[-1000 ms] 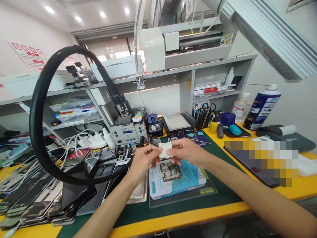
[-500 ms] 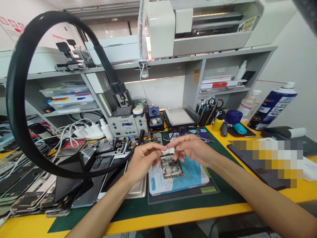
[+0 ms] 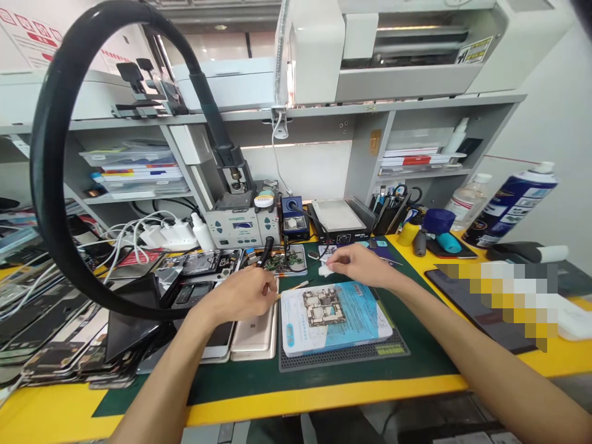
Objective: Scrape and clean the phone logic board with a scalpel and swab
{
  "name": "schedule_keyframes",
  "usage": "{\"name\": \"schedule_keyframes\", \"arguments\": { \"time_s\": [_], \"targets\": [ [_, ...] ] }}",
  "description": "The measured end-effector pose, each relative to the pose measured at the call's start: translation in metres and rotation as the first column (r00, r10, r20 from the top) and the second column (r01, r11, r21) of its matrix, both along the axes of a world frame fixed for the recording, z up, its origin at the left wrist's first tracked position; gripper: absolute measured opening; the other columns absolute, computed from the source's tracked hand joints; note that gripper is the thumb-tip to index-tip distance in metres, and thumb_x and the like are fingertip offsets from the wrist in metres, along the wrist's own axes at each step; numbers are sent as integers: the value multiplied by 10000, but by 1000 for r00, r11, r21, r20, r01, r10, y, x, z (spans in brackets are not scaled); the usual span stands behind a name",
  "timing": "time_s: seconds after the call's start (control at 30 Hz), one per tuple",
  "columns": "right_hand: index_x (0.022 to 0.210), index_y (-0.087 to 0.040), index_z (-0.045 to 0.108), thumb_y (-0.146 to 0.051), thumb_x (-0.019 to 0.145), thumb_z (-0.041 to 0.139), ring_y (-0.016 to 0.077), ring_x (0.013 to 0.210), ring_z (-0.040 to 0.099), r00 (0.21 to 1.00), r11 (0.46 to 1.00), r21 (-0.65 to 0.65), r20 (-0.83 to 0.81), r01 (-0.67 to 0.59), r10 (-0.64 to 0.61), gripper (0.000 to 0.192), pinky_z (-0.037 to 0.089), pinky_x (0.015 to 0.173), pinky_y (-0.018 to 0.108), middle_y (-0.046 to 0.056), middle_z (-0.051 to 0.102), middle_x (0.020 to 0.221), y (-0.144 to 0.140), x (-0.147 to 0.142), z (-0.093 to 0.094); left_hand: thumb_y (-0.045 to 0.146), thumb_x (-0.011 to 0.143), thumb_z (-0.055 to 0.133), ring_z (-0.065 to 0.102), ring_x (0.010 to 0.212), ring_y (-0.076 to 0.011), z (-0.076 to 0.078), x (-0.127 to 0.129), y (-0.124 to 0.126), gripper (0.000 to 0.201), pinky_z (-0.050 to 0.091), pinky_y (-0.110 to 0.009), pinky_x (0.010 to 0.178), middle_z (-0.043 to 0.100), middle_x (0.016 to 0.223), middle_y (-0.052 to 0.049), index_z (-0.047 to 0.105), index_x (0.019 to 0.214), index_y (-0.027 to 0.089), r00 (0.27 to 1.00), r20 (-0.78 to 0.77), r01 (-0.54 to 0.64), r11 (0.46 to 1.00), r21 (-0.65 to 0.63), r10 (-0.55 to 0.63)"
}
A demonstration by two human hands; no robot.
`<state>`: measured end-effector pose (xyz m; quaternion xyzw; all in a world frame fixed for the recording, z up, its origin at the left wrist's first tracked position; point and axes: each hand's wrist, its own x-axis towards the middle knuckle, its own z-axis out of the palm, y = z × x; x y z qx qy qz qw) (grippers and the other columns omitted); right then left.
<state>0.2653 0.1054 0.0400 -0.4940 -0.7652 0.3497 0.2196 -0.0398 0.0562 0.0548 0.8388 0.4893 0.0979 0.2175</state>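
Observation:
My right hand (image 3: 363, 265) pinches a small crumpled white piece, like tissue or cotton (image 3: 325, 270), just above the mat behind the box. My left hand (image 3: 245, 292) is curled, its fingertips at the near end of a thin stick with a pale tip (image 3: 298, 285); the grip is partly hidden. Between my hands a bare phone circuit board (image 3: 324, 307) lies on a flat blue-and-white box (image 3: 356, 320). Under my left hand is a gold phone back (image 3: 253, 336).
A hot-air rework station (image 3: 240, 228) stands behind, its thick black hose (image 3: 50, 185) looping over the left side. Phones and parts (image 3: 69, 345) are stacked at left. Further back sit a heating plate (image 3: 340, 219), a pen holder (image 3: 388, 213) and a spray can (image 3: 511, 203) at right.
My hands, earlier together over the board with the white piece, have parted. The left moved left to the stick; the right took the white piece back toward the mat. The view shifted slightly.

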Motion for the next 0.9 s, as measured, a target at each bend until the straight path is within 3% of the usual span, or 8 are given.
{"name": "schedule_keyframes", "arguments": {
  "time_s": [0.17, 0.3, 0.43, 0.7, 0.83, 0.9],
  "targets": [
    [1058, -159, 727, -382, 1033, 691, 219, 1006, 714, 997, 997, -35, 51, -62, 63, 228, 593, 927, 436, 67, 742, 1114, 6, -10, -3, 428, 1009, 689, 609, 681, -121, -3, -2, 2, 290, 554, -271, 647, 662, 822, 9, 668, 887, 166, 997, -82, 3, 999, -45, -7],
    [1089, -149, 714, -388, 1035, 689, 206, 938, 718, 994, 995, -64, 80, -74, 79, 246, 612, 859, 409, 58, 734, 1072, 10, -14, -7, 420, 1015, 687, 644, 722, -130, -8, 2, 4, 264, 580, -288, 681, 689, 878, -8, 683, 950, 164, 990, -140, -41, 998, -44, 34],
    [1110, -150, 708, -390, 1044, 676, 202, 931, 716, 992, 996, -62, 102, -68, 74, 251, 616, 843, 400, 61, 730, 1082, 8, -17, -7, 420, 1006, 700, 632, 682, -122, -1, -6, 5, 285, 569, -278, 657, 680, 825, 7, 680, 902, 155, 990, -121, -76, 997, -34, 72],
    [1031, -163, 728, -374, 1018, 702, 190, 878, 701, 982, 994, 1, 157, -109, 107, 213, 587, 825, 378, 44, 741, 1007, -3, -24, 3, 414, 920, 724, 522, 573, -113, 22, -34, 4, 278, 398, -237, 538, 591, 652, 44, 679, 803, 166, 952, 248, -203, 977, 67, 181],
    [947, -173, 763, -343, 963, 701, 216, 796, 664, 989, 990, 127, 141, -62, 44, 182, 478, 683, 323, 72, 745, 907, -15, -14, 16, 470, 889, 670, 449, 550, -105, 23, -29, 2, 317, 322, -235, 506, 568, 628, 32, 689, 799, 166, 872, 448, -280, 952, 122, 199],
    [1014, -174, 764, -408, 972, 668, 206, 724, 634, 994, 982, 181, 109, -46, 27, 256, 435, 623, 313, 71, 723, 861, -24, -10, 24, 490, 894, 662, 444, 564, -103, 23, -21, 0, 342, 335, -231, 521, 574, 643, 24, 668, 783, 167, 834, 520, -296, 944, 144, 182]
  ]
}}
